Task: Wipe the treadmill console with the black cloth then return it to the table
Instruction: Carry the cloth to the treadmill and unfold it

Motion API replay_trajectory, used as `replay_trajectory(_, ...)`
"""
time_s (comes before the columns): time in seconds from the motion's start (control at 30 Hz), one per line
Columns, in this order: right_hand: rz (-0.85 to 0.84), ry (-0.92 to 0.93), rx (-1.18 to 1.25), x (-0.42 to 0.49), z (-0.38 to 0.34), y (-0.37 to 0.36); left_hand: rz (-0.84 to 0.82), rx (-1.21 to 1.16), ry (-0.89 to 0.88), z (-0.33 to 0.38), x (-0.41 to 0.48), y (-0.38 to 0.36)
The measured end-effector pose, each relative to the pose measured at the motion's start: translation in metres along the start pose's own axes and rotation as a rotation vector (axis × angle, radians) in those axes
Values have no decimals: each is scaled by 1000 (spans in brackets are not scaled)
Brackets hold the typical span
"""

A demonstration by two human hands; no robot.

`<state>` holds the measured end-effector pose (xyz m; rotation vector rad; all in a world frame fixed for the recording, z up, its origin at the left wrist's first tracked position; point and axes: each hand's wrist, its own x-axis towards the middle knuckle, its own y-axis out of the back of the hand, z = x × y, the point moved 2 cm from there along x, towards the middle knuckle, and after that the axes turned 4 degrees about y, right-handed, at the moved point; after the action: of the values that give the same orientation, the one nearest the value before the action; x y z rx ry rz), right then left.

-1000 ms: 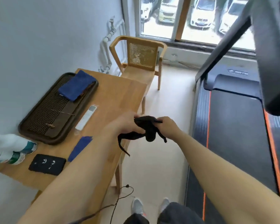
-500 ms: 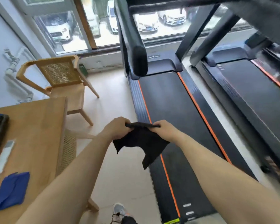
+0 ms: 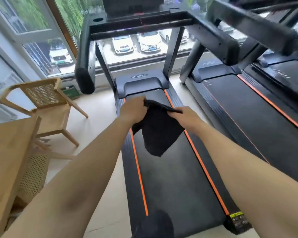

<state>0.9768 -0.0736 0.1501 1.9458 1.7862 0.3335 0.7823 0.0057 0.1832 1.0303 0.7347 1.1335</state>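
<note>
Both our hands pinch the black cloth [image 3: 159, 127] by its top edge: our left hand [image 3: 133, 109] is closed on the bunched left corner, our right hand [image 3: 187, 115] on the right corner. Stretched between them, that edge runs left to right, dipping slightly rightward, and the rest hangs down to a point over the treadmill belt [image 3: 172, 177]. Up and ahead of both hands sits the console [image 3: 138, 25], its long axis also crosswise. We judge the left hand slightly nearer it.

Bright daylight from the window [image 3: 124, 43], wide-angle bending at edges, slight motion blur
</note>
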Motion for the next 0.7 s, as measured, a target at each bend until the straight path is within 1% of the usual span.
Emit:
replay_trajectory(0.1, 47, 45, -17, 12, -8, 35, 45, -75, -19, 28, 19, 14)
replay_trajectory(0.2, 62, 63, -119, 31, -15, 59, 10, -148, -10, 41, 40, 19)
replay_trajectory(0.27, 76, 69, -192, 47, -19, 71, -32, -120, -19, 45, 58, 17)
replay_trajectory(0.4, 90, 90, -203, 95, -24, 84, -52, -58, -22, 37, 107, 11)
replay_trajectory(0.57, 85, 122, -200, 193, -40, 80, -10, -91, 21, 10, 196, 8)
replay_trajectory(0.63, 30, 119, -192, 246, -53, 75, -21, -114, 38, -4, 240, 15)
replay_trajectory(0.7, -50, 81, -205, 298, -71, 72, -89, -145, 65, -19, 282, 29)
